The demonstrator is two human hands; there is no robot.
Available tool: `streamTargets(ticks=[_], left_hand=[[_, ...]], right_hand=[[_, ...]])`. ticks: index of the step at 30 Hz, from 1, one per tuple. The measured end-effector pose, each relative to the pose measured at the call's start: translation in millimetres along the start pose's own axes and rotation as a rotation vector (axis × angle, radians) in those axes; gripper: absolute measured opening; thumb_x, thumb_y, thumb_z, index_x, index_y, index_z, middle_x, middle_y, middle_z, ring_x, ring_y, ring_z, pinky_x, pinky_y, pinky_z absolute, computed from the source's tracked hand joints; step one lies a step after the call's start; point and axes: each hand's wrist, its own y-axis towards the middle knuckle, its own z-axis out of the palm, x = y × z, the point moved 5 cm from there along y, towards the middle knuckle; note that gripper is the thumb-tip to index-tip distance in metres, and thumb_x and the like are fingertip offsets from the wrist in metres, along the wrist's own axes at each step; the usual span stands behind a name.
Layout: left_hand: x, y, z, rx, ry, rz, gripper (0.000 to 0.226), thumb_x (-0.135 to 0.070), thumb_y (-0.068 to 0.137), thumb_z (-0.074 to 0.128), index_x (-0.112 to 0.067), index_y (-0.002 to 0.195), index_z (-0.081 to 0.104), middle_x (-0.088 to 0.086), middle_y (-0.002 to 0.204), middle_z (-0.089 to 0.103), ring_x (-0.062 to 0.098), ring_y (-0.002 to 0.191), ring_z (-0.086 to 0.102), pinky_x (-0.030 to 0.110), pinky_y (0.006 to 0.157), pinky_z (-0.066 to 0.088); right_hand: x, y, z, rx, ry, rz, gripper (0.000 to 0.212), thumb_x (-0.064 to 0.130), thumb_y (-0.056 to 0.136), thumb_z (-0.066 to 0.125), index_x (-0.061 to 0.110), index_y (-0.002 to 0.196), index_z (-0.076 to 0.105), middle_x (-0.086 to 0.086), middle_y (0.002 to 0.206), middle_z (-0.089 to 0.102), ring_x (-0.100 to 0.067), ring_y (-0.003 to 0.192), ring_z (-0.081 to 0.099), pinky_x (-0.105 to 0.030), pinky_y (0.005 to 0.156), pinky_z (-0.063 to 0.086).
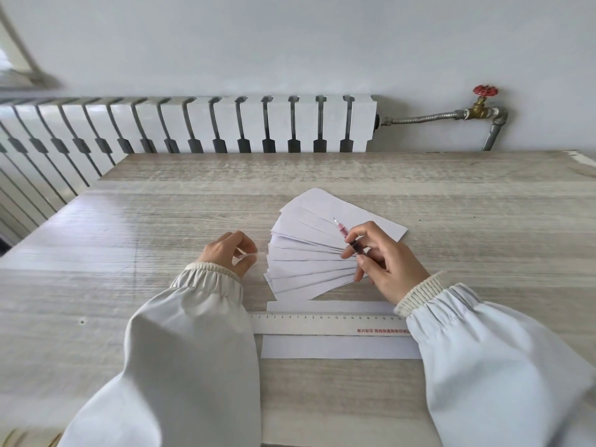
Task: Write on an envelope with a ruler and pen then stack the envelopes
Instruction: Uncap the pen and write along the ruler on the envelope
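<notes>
Several white envelopes (306,256) lie fanned out on the wooden table (161,221). My right hand (387,259) hovers over the fan's right end and grips a dark red pen (350,240) with its bare tip pointing up and away. My left hand (230,253), just left of the fan, pinches a small clear piece (250,252) that looks like the pen's cap. Nearer to me, a single white envelope (338,347) lies flat. A pale ruler (322,324) with red print rests lengthwise across it, its right end hidden by my right sleeve.
A white radiator (225,124) runs along the wall behind the table's far edge. A metal pipe with a red-handled valve (483,101) is at the right. My loose pale sleeves cover the near part of the table.
</notes>
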Motion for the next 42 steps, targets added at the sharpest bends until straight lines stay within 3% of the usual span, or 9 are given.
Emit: streamTargets(ticks=[6,14,19,23,25,30,35,39,42], left_hand=[[6,2,4,0.046,0.065,-0.052,0.014,-0.012,0.078,0.064,-0.005,0.091,0.062,0.006,0.094,0.057,0.015,0.078,0.051,0.024,0.072,0.038],[2,0,3,0.035,0.056,-0.038,0.015,-0.01,0.077,0.064,-0.006,0.092,0.062,-0.001,0.089,0.051,0.013,0.076,0.05,0.021,0.072,0.036],[-7,-2,0,0.015,0.039,-0.01,0.018,-0.01,0.078,0.064,-0.007,0.095,0.062,0.006,0.102,0.055,0.016,0.089,0.052,0.022,0.079,0.033],[-24,-6,-5,0.016,0.047,0.057,0.019,-0.008,0.079,0.062,-0.006,0.098,0.062,0.013,0.109,0.058,0.023,0.1,0.056,0.021,0.082,0.033],[-33,-11,-8,0.008,0.042,0.098,0.018,-0.006,0.079,0.061,-0.006,0.097,0.063,0.013,0.107,0.059,0.022,0.098,0.056,0.014,0.078,0.029],[-50,-31,-10,0.024,0.006,0.176,0.016,-0.006,0.079,0.061,-0.006,0.095,0.064,0.011,0.102,0.061,0.013,0.087,0.052,0.008,0.07,0.027],[-54,-52,-5,0.099,-0.003,0.178,0.016,-0.008,0.074,0.067,-0.01,0.09,0.065,0.001,0.093,0.059,0.01,0.081,0.052,0.013,0.075,0.037],[-46,-63,-4,0.148,0.016,0.151,0.009,-0.012,0.073,0.069,-0.013,0.082,0.067,-0.014,0.073,0.05,0.002,0.063,0.049,-0.001,0.06,0.037],[-40,-67,-2,0.171,0.004,0.115,0.005,-0.013,0.071,0.069,-0.016,0.075,0.067,-0.019,0.067,0.048,-0.004,0.059,0.047,-0.006,0.06,0.036]], right_hand=[[-2,-3,5,0.031,0.033,-0.002,0.033,-0.006,0.087,0.045,0.026,0.096,0.047,-0.001,0.092,0.068,-0.014,0.061,0.065,-0.008,0.062,0.047],[-2,-4,5,0.016,0.068,0.0,0.032,-0.006,0.086,0.046,0.024,0.098,0.048,-0.003,0.091,0.068,-0.023,0.071,0.064,-0.006,0.061,0.047],[-3,-3,2,-0.012,0.094,0.012,0.032,-0.001,0.085,0.051,0.03,0.094,0.049,0.002,0.088,0.068,-0.026,0.077,0.063,-0.032,0.071,0.053],[-3,0,-7,-0.054,0.19,0.062,0.034,0.0,0.085,0.053,0.034,0.09,0.051,0.005,0.087,0.067,-0.025,0.077,0.062,-0.02,0.063,0.05],[-1,0,-12,-0.106,0.258,0.07,0.026,0.001,0.087,0.052,0.026,0.094,0.055,-0.001,0.089,0.068,-0.02,0.076,0.063,-0.029,0.066,0.052],[5,-4,-23,-0.189,0.454,0.095,0.025,0.001,0.091,0.044,0.018,0.101,0.059,-0.006,0.094,0.07,-0.013,0.073,0.063,-0.017,0.059,0.05],[12,-9,-17,-0.133,0.462,0.122,0.021,0.001,0.082,0.061,0.02,0.089,0.06,0.003,0.074,0.071,-0.002,0.06,0.062,-0.016,0.049,0.042],[17,-9,0,-0.088,0.516,0.152,0.004,0.006,0.083,0.061,0.01,0.083,0.059,0.005,0.057,0.068,-0.005,0.044,0.054,-0.016,0.041,0.035],[20,-8,16,-0.05,0.591,0.206,0.013,0.016,0.089,0.054,0.017,0.076,0.054,0.003,0.052,0.068,-0.007,0.039,0.05,-0.014,0.037,0.031]])
